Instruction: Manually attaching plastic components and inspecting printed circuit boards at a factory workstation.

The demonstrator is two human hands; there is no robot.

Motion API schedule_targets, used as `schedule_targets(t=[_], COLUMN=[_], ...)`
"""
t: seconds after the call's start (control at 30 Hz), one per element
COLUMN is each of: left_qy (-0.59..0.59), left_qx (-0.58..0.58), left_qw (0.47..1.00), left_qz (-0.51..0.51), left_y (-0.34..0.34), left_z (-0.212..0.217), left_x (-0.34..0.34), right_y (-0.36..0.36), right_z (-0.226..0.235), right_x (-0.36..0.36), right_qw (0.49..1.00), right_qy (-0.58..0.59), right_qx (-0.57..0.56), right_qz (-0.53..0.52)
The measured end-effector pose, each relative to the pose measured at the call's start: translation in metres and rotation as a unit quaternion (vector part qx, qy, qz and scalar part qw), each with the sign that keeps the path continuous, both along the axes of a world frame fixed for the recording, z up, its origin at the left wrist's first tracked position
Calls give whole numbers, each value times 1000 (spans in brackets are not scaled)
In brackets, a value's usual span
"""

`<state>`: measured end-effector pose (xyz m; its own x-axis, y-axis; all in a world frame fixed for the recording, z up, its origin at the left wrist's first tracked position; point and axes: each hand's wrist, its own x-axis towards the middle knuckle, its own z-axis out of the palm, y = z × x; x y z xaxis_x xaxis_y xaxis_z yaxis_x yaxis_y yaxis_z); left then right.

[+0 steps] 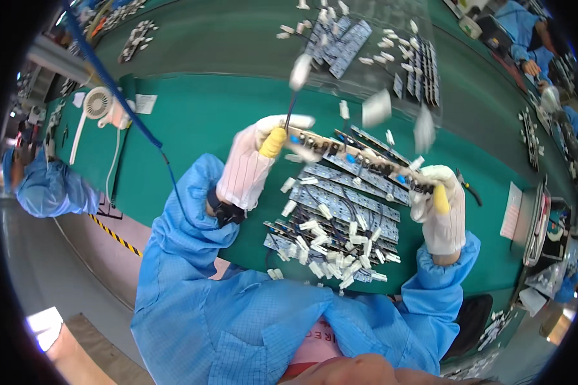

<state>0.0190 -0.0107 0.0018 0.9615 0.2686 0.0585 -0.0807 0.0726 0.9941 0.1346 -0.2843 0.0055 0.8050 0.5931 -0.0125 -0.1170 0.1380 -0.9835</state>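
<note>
Long narrow circuit board (pixel 353 157), pinched at each end by my left grip (pixel 253 163) and right grip (pixel 438 208); best held level above the green table (pixel 192 122).

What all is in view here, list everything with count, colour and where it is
Held board: one, long, pale with blue parts, between both hands.
Board pile: many, blue-grey with white connectors, on mat below the hands.
Far boards: several, blue-grey, top centre.
Mat: one, green, covers the bench.
Fan: one, white, left.
Cable: one, blue, upper left.
Co-workers: blue coats, left and upper right.
Left hand: white glove, yellow fingertip.
Right hand: white glove, yellow fingertip.
</note>
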Motion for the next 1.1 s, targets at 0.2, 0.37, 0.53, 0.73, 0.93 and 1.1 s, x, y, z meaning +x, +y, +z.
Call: schedule_targets(t=[0.2,0.37,0.53,0.73,0.93,1.1], left_qy=[32,58,90,86,245,279], left_qx=[47,194,650,470,596,622], left_qw=[990,960,691,823,693,674], left_qz=[128,195,304,309,324,286], left_y=[36,186,230,274,348,379], left_z=[-3,-26,-38,-26,-35,-43], left_x=[-1,-41,-46,-22,33,111], right_y=[3,1,-6,-9,-7,-7], right_z=[9,5,0,-8,-9,-9], right_x=[-6,9,25,32,31,32], right_qw=[998,997,991,987,989,989], right_qy=[-6,-43,-78,-80,-73,-65], right_qx=[46,62,43,30,4,3], right_qz=[40,-15,-98,-135,-128,-135])
